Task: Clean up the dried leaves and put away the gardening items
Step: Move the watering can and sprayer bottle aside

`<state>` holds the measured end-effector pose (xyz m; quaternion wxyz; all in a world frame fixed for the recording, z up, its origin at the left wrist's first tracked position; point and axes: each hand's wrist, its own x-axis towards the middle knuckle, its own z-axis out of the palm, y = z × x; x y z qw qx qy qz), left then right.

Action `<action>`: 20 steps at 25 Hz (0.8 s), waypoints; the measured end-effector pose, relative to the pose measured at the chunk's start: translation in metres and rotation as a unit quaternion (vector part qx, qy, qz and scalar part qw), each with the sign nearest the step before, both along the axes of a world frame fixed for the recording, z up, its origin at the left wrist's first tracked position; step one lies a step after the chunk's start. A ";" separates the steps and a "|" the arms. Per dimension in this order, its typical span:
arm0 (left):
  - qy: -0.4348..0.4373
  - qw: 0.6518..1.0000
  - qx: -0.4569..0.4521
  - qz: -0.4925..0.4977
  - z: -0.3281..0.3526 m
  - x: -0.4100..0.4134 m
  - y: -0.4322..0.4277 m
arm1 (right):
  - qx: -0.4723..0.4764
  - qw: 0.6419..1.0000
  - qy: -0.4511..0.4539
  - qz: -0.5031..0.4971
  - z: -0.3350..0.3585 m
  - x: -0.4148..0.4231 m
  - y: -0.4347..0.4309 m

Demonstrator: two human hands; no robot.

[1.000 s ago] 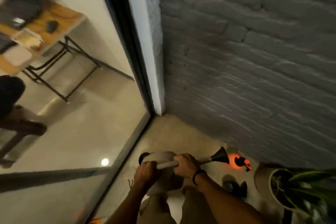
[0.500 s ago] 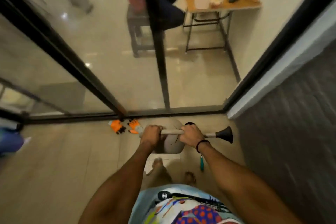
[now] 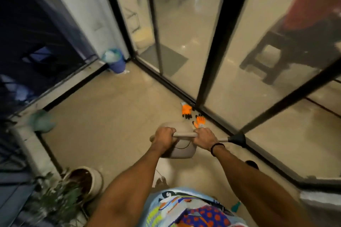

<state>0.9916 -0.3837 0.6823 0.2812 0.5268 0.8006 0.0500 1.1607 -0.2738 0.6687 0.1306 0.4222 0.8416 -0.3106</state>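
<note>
While both hands grip its top bar (image 3: 184,135), the watering can (image 3: 181,150) is being carried: judged step = putting away a gardening item.

L hand (image 3: 165,135) is curled round the bar's left end; R hand (image 3: 203,137) is curled round the right end, dark band at the wrist. The beige can hangs under the bar, apparently off the ground. Its spout runs right to a black nozzle (image 3: 238,139).

Just beyond the can, two orange gloves (image 3: 186,109) lie by the door track, not yet picked up.

Next move, prob.: choose a spot, lower the can upright, keep the spout off the glass, then collect the gloves.

The floor (image 3: 110,116) is pale tile on a narrow balcony strip. Glass doors (image 3: 184,42) w/ black frames stand ahead & right. A blue bucket (image 3: 115,60) sits in the far corner, and a potted plant (image 3: 92,178) is near-left. The view is blurred, so no dried leaves can be made out.
</note>
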 end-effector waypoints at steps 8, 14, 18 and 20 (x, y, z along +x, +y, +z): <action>-0.022 0.983 0.001 0.183 -0.026 -0.201 -0.072 | -0.020 0.986 0.011 0.168 0.000 -0.234 -0.017; 0.008 0.955 -0.020 0.297 -0.047 -0.328 -0.076 | -0.010 0.957 0.004 0.290 -0.018 -0.410 0.005; 0.016 0.915 -0.004 0.403 -0.054 -0.410 -0.081 | 0.002 0.924 -0.004 0.383 -0.018 -0.530 0.016; 0.014 0.904 -0.012 0.428 -0.054 -0.453 -0.085 | -0.002 0.914 -0.006 0.406 -0.016 -0.587 0.018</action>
